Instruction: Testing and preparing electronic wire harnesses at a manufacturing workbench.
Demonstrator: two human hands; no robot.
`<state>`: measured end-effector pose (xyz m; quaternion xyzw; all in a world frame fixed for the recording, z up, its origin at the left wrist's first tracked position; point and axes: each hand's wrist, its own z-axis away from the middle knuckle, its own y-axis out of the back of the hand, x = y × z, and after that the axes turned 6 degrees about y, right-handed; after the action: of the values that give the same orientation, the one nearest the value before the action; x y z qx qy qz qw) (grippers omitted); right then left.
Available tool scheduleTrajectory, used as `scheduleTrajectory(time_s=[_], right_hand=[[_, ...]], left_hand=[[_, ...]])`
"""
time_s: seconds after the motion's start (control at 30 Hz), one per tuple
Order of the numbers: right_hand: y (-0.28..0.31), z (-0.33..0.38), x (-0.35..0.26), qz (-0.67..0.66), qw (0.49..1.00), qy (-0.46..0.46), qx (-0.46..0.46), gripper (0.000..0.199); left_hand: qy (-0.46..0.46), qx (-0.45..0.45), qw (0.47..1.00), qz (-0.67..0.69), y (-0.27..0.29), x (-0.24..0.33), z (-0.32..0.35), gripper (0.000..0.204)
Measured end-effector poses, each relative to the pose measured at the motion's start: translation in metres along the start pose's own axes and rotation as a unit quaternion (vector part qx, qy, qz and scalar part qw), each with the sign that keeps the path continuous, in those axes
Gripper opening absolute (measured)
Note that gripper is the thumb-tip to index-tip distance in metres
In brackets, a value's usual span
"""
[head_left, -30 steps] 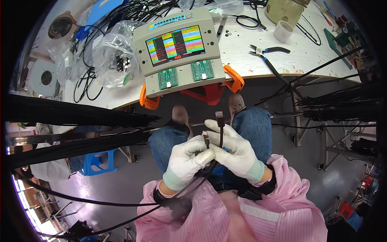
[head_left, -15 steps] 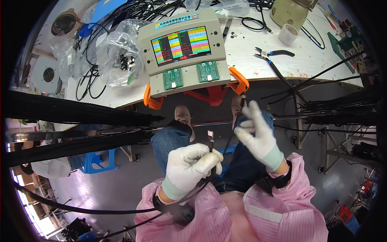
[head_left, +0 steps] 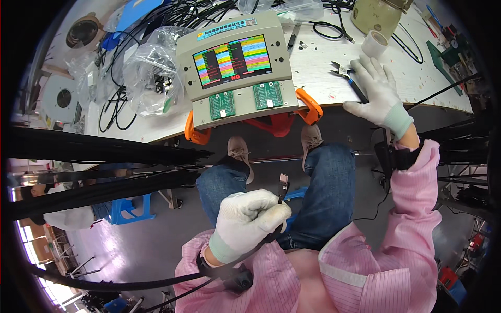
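Note:
My left hand (head_left: 248, 221), in a white glove, is closed around a black cable just below its plug (head_left: 283, 180). The plug has a flat metal tip and points up over my lap. My right hand (head_left: 377, 93), also gloved, reaches over the table's front edge with its fingers spread. Its fingertips are close to a roll of clear tape (head_left: 374, 45); whether they touch it I cannot tell. Beside the thumb lie the side cutters (head_left: 344, 75), their blades apart and their handles partly hidden under the hand.
A grey tester (head_left: 235, 68) with a lit screen and two green circuit boards stands at the table's front, between orange clamp handles (head_left: 309, 106). Clear plastic bags (head_left: 154, 78) and black cables lie left of it. Black cable bundles (head_left: 104, 146) hang at both sides. A greenish jar (head_left: 377, 15) stands behind.
My right hand has moved from above my right knee up and right to the table, fingers now spread. The plug near its fingers earlier no longer shows. My left hand's plug tilts slightly right.

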<state>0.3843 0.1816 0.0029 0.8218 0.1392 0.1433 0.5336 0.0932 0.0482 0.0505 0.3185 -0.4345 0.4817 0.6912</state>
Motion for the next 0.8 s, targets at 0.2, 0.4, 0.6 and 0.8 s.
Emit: scheduleTrajectory(time_s=[0.2,0.4,0.6,0.8], right_hand=[[0.002,-0.003,0.006,-0.057,0.99,0.017,-0.131,0.079],[0.009,0.003,0.004,-0.059,0.99,0.009,-0.126,0.074],[0.03,0.023,-0.015,-0.158,0.987,0.008,-0.042,0.062],[0.066,0.043,-0.053,-0.33,0.941,0.014,-0.071,0.06]], left_hand=[[0.071,-0.023,0.994,0.08,0.001,0.008,-0.003,0.015],[0.088,-0.051,0.989,0.11,0.004,0.007,-0.004,0.016],[0.053,-0.052,0.991,0.108,0.001,0.006,-0.005,0.015],[0.041,-0.054,0.987,0.143,0.0,0.002,-0.003,0.013]])
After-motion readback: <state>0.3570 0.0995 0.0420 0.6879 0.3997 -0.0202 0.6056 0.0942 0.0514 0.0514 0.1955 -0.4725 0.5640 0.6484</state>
